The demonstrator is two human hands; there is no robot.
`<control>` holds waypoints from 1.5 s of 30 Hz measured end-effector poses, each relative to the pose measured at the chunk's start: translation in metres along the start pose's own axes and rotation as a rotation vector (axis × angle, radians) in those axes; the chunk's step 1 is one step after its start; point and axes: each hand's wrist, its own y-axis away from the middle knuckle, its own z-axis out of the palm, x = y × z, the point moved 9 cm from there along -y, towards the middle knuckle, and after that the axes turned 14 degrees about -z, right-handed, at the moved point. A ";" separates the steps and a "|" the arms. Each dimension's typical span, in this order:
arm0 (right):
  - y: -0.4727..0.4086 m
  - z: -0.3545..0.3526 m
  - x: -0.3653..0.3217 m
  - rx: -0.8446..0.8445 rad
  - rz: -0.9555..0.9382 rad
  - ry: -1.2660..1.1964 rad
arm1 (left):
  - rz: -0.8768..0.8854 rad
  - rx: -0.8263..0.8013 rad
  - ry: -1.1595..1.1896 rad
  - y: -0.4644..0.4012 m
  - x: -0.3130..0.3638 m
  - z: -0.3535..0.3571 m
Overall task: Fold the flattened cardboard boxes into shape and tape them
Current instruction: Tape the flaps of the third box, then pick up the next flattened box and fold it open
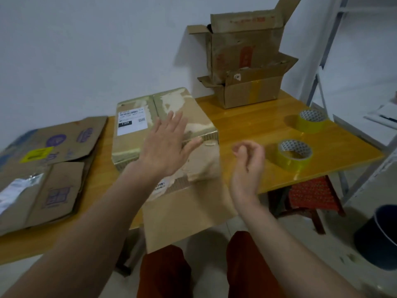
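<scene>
Centrally on the yellow table: a taped box, folded into shape, white label on its top at the far left, one loose flap hanging off the near table edge toward the lap. Left hand flat over the box top, fingers straight and spread, thumb out to the right; whether touching the cardboard or just above it, cannot tell. Right hand in the air just right of the box, fingers loosely curled, thumb and fingertips close together, nothing visible between them.

Further left on the table: flattened boxes, overlapped in a pile, printed with purple marks and a yellow sticker. Right of the hands: two rolls of yellowish tape, the near roll just beside the right hand, the far roll well beyond it.

At the far edge against the wall: a small open box with a taller, battered open box standing in it, flaps up; contents of either not visible.

Below the table on the right: a red stool; beyond it on the floor, a dark bin, inside out of sight.
</scene>
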 end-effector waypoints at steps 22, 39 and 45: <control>-0.038 0.060 0.037 -0.342 0.062 -0.117 | 0.149 0.047 -0.001 -0.007 -0.005 0.013; -0.051 0.085 -0.022 -0.630 -0.689 0.218 | 0.239 0.406 0.085 0.019 -0.029 -0.006; -0.054 0.084 -0.015 -0.680 -0.495 0.135 | 0.267 0.651 0.361 0.053 -0.101 -0.008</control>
